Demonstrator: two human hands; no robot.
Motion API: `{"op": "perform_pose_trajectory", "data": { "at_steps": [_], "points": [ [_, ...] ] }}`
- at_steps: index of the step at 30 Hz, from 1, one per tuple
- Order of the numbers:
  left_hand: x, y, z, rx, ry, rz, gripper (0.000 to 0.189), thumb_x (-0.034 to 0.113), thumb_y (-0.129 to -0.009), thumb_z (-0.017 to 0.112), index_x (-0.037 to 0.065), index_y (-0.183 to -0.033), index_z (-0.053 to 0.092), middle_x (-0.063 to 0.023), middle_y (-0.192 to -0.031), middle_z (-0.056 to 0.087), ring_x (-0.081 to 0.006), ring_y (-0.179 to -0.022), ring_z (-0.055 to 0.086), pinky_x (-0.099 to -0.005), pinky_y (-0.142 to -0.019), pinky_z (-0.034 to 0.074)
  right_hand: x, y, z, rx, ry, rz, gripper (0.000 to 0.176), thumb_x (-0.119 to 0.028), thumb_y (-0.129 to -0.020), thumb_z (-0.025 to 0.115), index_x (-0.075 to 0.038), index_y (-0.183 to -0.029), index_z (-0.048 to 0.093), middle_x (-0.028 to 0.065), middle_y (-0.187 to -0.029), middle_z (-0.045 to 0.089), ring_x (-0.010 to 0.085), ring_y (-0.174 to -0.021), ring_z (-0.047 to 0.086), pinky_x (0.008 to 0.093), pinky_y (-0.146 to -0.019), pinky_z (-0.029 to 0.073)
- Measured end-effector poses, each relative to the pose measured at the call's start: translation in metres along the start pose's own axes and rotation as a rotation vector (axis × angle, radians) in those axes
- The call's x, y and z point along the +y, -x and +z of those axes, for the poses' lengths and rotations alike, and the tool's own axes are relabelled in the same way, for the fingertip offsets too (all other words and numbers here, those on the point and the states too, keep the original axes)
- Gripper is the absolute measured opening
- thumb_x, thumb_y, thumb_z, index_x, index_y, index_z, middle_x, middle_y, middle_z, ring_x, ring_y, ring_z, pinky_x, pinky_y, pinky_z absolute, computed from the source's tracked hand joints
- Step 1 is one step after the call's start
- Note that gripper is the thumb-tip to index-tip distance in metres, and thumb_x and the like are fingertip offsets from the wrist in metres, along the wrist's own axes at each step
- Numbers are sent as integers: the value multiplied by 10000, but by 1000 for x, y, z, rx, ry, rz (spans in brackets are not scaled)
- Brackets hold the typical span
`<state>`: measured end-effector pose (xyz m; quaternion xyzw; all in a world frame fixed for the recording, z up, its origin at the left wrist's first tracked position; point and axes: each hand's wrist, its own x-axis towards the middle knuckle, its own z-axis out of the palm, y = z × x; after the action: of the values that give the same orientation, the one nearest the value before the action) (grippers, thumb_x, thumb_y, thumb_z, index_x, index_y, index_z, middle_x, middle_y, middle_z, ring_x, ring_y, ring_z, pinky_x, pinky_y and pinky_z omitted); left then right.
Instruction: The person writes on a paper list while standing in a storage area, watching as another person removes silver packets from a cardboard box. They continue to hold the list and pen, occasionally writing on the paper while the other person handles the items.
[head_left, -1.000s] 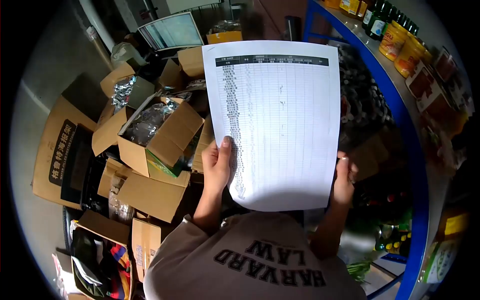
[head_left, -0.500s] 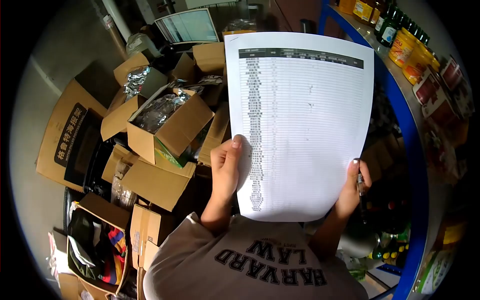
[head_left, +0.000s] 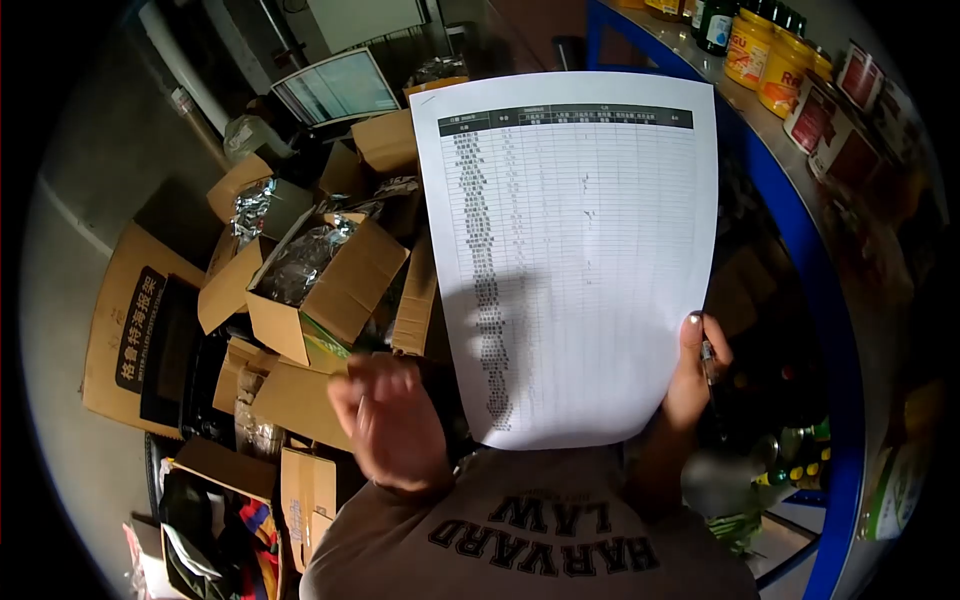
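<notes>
A printed sheet of paper (head_left: 590,330) with a table of rows and a few handwritten marks stands upright in front of my chest. My right hand (head_left: 690,372) grips its lower right edge, thumb on the front. A dark pen (head_left: 709,362) is also held in that hand, its lower part dim against the background. My left hand (head_left: 392,425) is off the sheet, to the left of its lower corner. Its fingers are loosely bent and somewhat blurred, with nothing visible in them, so it looks open. A shadow falls across the sheet's left part.
Opened cardboard boxes (head_left: 355,280) with silvery wrapping are piled at left, near my left hand. A flat printed carton (head_left: 130,335) leans on the wall. At right, a blue-framed shelf (head_left: 800,215) carries yellow-labelled jars (head_left: 748,48) and cans. A monitor (head_left: 338,92) stands behind.
My left hand has let go of the sheet's left edge and moved down and left. The sheet sits slightly further left in view. My right hand keeps its hold on sheet and pen.
</notes>
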<state>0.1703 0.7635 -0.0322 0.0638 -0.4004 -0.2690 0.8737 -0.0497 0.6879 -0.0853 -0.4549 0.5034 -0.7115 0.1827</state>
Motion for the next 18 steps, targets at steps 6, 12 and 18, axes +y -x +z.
{"op": "perform_pose_trajectory", "data": {
  "at_steps": [6,12,18],
  "points": [
    [4,16,43,-1110,1145,-730,387,408,-761,541,58,-914,481,-126,-954,381,-392,-1059,414,-537,-838,357,2,-1,1,-46,-26,-53,190,-168,-788,543,7,-718,523,-1,-613,463,78,-577,381,207,-540,316],
    [3,20,69,-1052,1239,-780,386,419,-770,510,51,-884,493,-135,-930,340,-449,-1062,363,-560,-925,193,-7,-4,-8,-206,-73,58,227,-198,-816,497,-32,-667,454,-41,-603,357,59,-583,302,199,-539,248],
    [6,41,78,-866,1217,-565,433,470,-765,495,46,-845,531,-141,-943,343,-428,-1051,350,-565,-945,149,-17,-3,-6,-153,-198,113,236,-215,-814,520,-32,-675,465,-42,-607,375,62,-589,315,198,-551,260]
  ]
}}
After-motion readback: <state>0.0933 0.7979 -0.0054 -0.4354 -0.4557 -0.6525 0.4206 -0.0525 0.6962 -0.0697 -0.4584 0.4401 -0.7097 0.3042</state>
